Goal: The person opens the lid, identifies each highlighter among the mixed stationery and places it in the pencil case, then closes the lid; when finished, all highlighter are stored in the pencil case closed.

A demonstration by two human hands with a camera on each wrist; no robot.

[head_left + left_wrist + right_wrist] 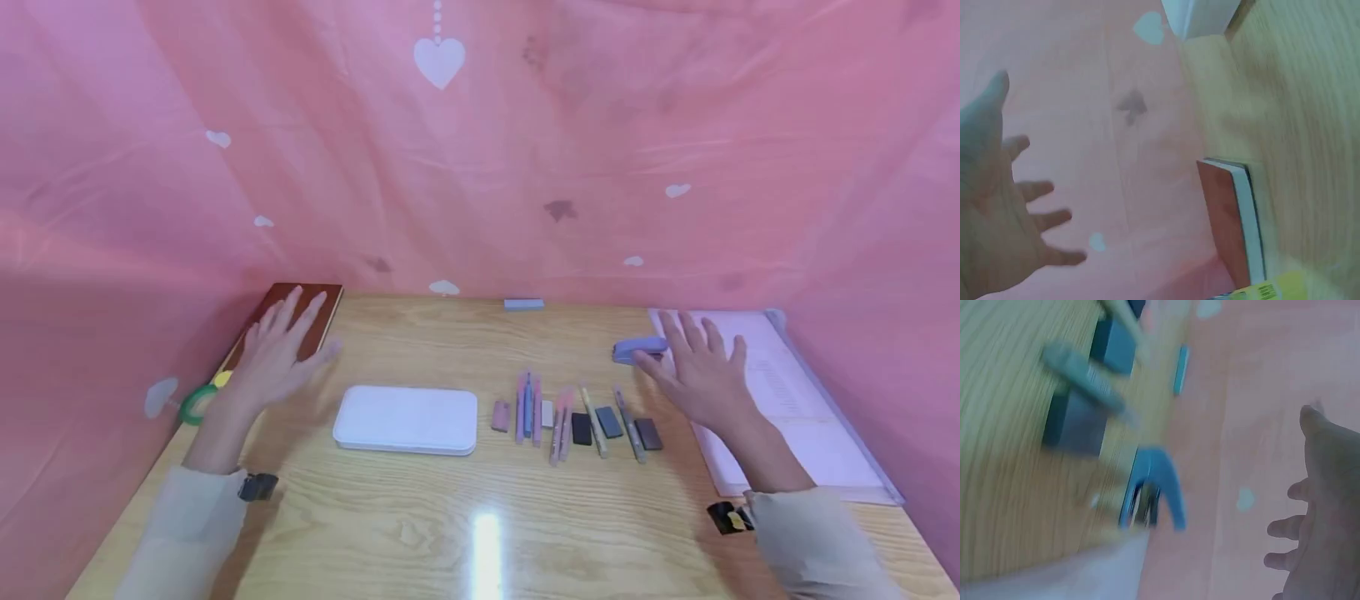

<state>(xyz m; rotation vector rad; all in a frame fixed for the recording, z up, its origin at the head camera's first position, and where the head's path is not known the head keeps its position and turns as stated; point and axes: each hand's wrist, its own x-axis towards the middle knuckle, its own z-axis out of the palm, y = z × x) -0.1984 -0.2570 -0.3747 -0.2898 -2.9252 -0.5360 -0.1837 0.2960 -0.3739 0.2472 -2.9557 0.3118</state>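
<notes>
My left hand (266,362) is held above the table with its fingers spread, over a brown hardcover book (281,293) at the far left. In the left wrist view its palm and fingers hold nothing, and the book (1225,215) lies apart from them. My right hand (703,379), fingers also spread, hovers beside a blue stapler (636,349) and over the left part of a sheaf of papers (795,400). The right wrist view shows the stapler (1161,475) away from the fingers. A closed white case (405,419) lies between the hands.
Right of the case lie several pens (528,408) and eraser-like blocks (581,428) in a loose row. A green ring (192,406) and a yellow item (222,379) sit by the left forearm. A small blue bar (523,305) lies against the pink curtain (480,183).
</notes>
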